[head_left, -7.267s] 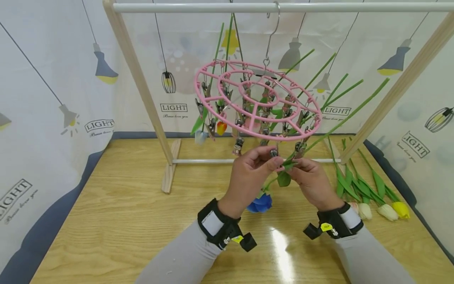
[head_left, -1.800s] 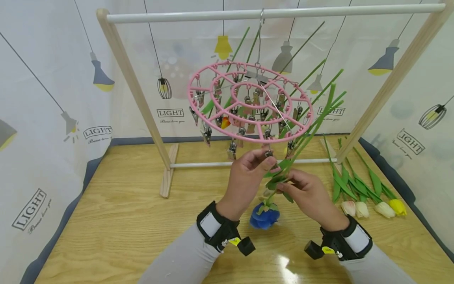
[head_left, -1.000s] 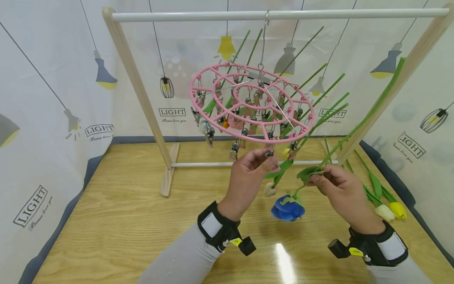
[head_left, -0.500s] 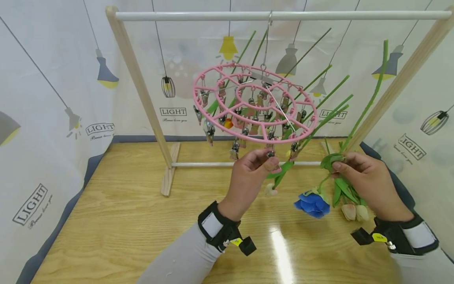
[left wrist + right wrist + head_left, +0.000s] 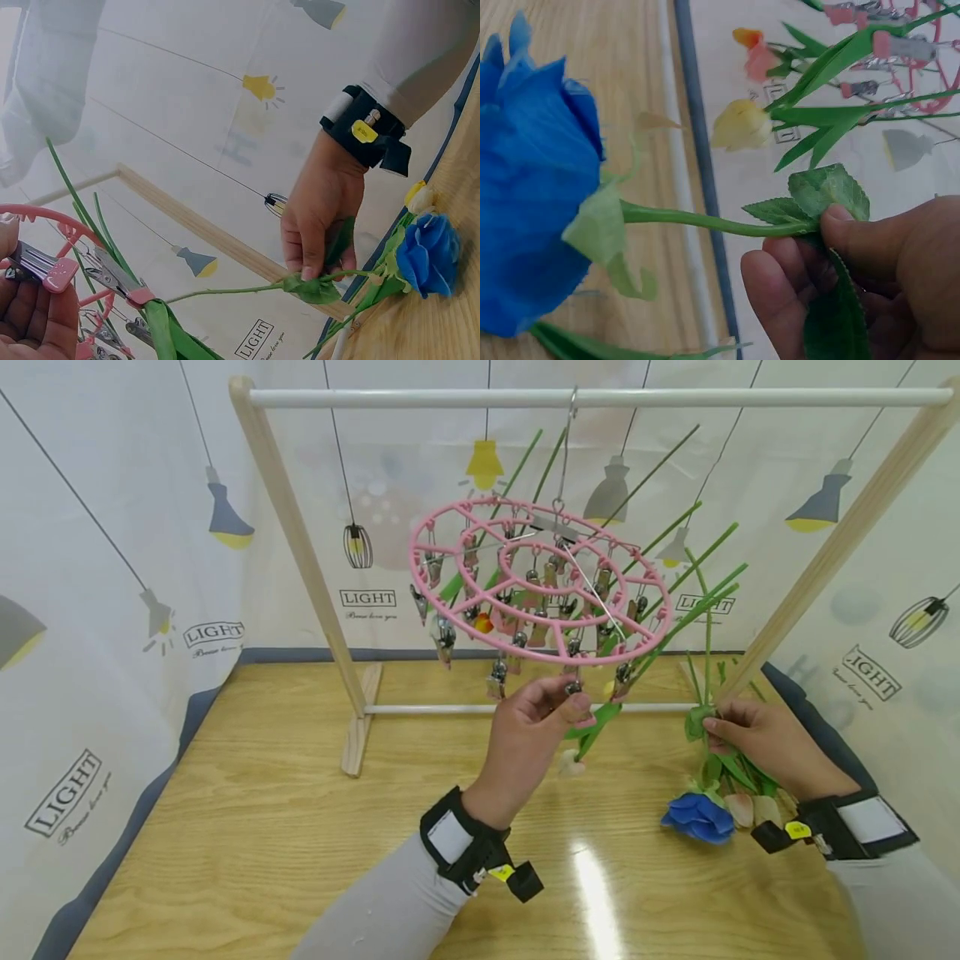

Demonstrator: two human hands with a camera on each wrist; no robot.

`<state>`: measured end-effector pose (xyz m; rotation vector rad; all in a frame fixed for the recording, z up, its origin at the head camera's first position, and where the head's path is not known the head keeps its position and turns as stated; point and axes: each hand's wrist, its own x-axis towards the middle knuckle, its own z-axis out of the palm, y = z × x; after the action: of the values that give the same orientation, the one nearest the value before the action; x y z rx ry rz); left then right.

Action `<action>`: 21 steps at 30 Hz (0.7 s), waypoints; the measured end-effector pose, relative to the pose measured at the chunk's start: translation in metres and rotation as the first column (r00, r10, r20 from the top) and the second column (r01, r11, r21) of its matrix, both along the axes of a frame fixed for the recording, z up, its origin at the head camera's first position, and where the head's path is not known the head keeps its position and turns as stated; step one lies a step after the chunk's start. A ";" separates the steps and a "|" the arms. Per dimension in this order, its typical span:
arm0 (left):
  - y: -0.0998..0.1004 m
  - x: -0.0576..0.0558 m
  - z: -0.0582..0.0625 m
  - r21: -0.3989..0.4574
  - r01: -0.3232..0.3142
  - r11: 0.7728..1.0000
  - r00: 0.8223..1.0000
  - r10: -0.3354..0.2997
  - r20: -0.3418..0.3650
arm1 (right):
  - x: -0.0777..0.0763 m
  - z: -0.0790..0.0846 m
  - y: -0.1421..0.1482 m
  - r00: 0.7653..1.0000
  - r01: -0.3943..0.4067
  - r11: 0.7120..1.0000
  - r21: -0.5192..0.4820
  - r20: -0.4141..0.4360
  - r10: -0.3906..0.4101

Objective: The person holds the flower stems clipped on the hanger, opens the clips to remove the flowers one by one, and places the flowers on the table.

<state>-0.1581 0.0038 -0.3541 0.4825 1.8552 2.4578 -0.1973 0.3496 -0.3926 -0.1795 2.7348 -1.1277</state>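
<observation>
Fingers of the right hand [image 5: 776, 747] pinch the rose [image 5: 532, 187] by its leaves [image 5: 829, 187]; in the head view its bloom [image 5: 697, 818] lies at six o'clock, stem [image 5: 708, 647] running toward twelve. Left hand [image 5: 519, 739], at nine o'clock, farther off, pinches a clip [image 5: 58, 276] under the ring [image 5: 559, 642].

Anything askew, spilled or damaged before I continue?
The pink rack hangs askew: in the head view its right side sits lower, though the white bar above looks level. The left hand grips a clip at the near edge, perhaps tilting it. No spill or damage shows.
</observation>
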 end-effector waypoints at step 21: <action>0.000 -0.001 0.000 0.027 0.010 1.000 1.000 -0.010 -0.006 | -0.025 -0.039 0.011 0.988 -0.004 0.992 0.124 0.156 -0.016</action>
<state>-0.1590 0.0040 -0.3541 0.4998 1.8197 2.4809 -0.2223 0.3605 -0.4318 -0.0626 2.6559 -0.9267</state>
